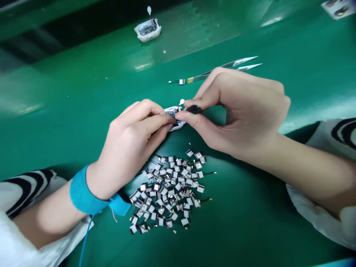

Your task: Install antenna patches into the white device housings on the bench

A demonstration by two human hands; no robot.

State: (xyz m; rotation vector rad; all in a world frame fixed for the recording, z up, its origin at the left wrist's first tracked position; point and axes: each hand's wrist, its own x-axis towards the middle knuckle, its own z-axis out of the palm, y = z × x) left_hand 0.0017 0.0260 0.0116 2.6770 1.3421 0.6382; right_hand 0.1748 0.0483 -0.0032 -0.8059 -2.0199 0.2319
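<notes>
My left hand [133, 137] is closed, its fingertips gripping the left side of a small white housing [180, 125] with a circuit board inside. A white round piece [182, 101] on a thin red lead rises from the housing. Over its right edge, my right hand [230, 107] pinches a black tool [194, 109] between thumb and forefinger; the tool's tip is hidden by the fingers. Nearer to me lies a pile of small square modules [169, 185] with short black cables.
Tweezers [203, 76] lie behind my right hand, beside a single module [181, 81]. Farther back stands another open white housing [148, 31]. A blue wrist strap [83, 191] with a cord circles my left wrist. A whitish object [338, 8] is at the far right.
</notes>
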